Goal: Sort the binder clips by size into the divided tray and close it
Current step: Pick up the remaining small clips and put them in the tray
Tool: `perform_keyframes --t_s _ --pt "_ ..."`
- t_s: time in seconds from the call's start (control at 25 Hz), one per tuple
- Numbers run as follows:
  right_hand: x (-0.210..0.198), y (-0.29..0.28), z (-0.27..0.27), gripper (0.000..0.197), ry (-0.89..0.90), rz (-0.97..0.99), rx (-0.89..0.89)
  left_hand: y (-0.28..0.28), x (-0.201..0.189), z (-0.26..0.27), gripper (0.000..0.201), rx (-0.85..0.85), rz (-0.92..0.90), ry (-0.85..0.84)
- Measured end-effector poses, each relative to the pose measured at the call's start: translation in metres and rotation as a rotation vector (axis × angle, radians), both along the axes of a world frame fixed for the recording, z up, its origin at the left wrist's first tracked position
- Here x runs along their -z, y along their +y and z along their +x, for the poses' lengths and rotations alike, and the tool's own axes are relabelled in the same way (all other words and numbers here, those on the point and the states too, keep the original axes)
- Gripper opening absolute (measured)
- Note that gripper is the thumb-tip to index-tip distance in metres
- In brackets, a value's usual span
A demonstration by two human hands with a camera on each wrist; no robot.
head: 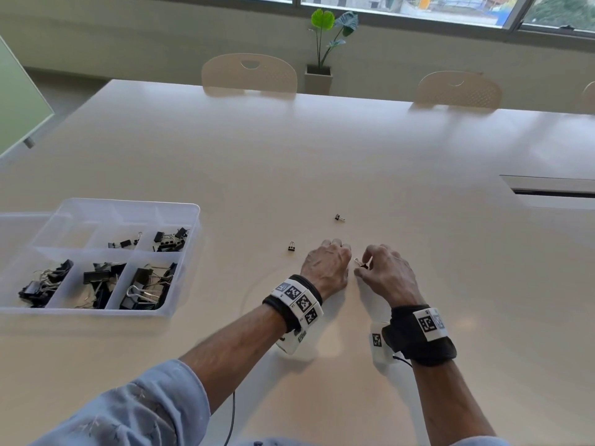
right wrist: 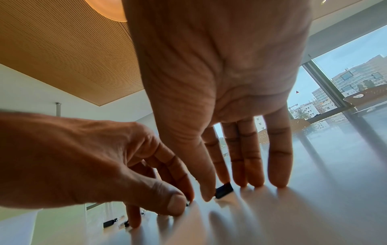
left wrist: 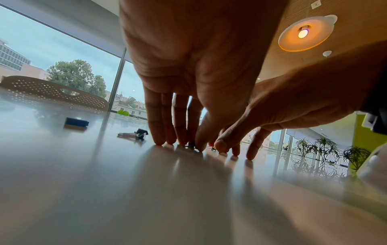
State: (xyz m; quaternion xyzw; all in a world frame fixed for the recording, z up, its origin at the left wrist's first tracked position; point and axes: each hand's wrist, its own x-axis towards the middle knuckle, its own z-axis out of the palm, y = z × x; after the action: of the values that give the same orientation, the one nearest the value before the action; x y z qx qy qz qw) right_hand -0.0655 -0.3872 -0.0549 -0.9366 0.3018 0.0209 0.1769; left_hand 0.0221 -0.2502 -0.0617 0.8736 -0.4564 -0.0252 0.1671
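A clear divided tray at the left holds black binder clips, large ones in the near compartments and small ones in the middle row. My left hand stands on its fingertips at mid-table. Its thumb and forefinger pinch a tiny dark clip that is mostly hidden. My right hand is just to the right, pinching a small black clip between thumb and forefinger against the table. Two more small clips lie loose, one left of the hands and one beyond them.
The tray's clear lid lies at its far left side. A cable slot is set into the table at the right. Chairs and a potted plant stand beyond the far edge. A green board leans at the left.
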Motion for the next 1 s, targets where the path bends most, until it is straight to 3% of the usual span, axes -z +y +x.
perform_keyframes --t_s 0.32,0.52,0.8,1.0 --pt "-0.01 0.013 0.009 0.014 -0.003 0.018 -0.002 0.029 -0.006 0.012 0.016 -0.044 -0.036 0.067" --pt "-0.026 0.042 0.021 0.01 -0.169 0.052 -0.018 0.075 -0.027 0.014 0.017 -0.102 -0.108 0.124" --pt "-0.038 0.127 0.081 0.014 -0.359 0.146 -0.184 0.177 -0.063 0.05 0.021 -0.258 -0.205 0.166" --pt "-0.049 0.207 0.134 0.008 -0.395 0.224 -0.373 0.261 -0.086 0.104 0.014 -0.503 -0.207 0.154"
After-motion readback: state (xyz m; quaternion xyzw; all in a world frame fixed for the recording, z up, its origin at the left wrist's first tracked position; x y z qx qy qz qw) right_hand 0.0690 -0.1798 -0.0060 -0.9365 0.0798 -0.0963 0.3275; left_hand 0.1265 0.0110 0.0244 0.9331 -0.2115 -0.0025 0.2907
